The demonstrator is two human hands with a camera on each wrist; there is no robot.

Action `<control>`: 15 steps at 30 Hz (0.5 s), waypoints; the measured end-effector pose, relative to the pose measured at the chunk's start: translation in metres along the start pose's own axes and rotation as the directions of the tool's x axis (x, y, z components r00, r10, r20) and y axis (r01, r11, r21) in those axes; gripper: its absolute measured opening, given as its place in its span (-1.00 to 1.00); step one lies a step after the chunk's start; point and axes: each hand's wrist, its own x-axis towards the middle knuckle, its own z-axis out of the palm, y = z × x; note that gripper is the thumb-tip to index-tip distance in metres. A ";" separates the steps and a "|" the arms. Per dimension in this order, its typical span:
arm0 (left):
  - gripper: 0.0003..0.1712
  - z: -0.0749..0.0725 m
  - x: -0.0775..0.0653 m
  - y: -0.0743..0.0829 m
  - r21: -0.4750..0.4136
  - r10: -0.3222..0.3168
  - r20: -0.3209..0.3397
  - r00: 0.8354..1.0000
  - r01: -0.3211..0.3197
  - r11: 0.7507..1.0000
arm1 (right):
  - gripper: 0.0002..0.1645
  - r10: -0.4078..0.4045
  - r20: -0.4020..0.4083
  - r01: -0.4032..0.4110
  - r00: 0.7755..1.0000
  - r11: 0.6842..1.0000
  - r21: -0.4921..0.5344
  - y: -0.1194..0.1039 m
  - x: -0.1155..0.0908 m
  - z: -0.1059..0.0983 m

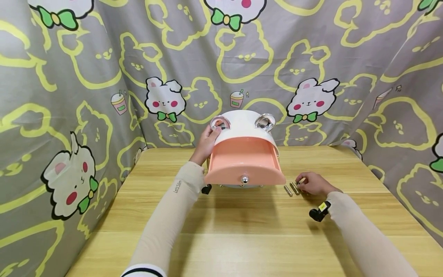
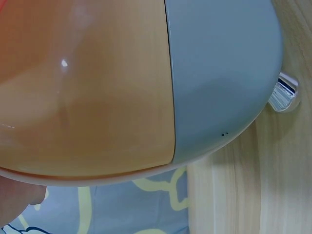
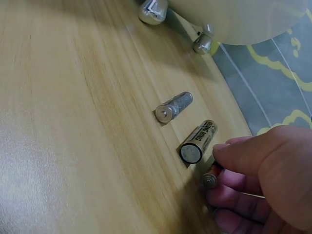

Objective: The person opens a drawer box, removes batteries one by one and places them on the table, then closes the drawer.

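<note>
A rounded white storage box (image 1: 242, 119) with silver ring ears stands on the table, its coral drawer (image 1: 245, 152) pulled out by a silver knob (image 1: 244, 179). My left hand (image 1: 206, 142) holds the box's upper left side beside one ear, thumb toward the front. In the left wrist view only part of that hand shows, below the box's edge. My right hand (image 1: 314, 183) is low over the table, right of the box, pinching a small battery (image 3: 212, 176) between thumb and fingers. Close by lie a gold battery (image 3: 199, 141) and a silvery battery (image 3: 174, 107), both on their sides.
The wooden table (image 1: 249, 238) stretches out in front of the box. Behind it and at both sides hangs a grey curtain (image 1: 200, 57) with cartoon rabbits. Small silver feet (image 3: 153, 11) support the box. A black wrist camera (image 1: 319, 212) hangs under the right sleeve.
</note>
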 end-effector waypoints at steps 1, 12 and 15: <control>-0.54 0.000 0.000 0.000 0.003 -0.002 -0.001 1.000 0.002 1.000 | -0.84 -0.002 0.001 0.002 1.000 1.000 -0.002 0.000 0.000 0.000; -0.57 0.001 0.002 -0.001 -0.032 0.019 -0.015 1.000 -0.020 0.999 | -0.82 -0.004 0.007 0.004 1.000 1.000 -0.020 -0.002 0.000 0.000; -0.57 0.001 0.001 -0.001 -0.031 0.018 -0.017 1.000 -0.019 0.999 | -0.82 0.002 0.008 -0.002 1.000 1.000 -0.016 -0.003 -0.001 0.000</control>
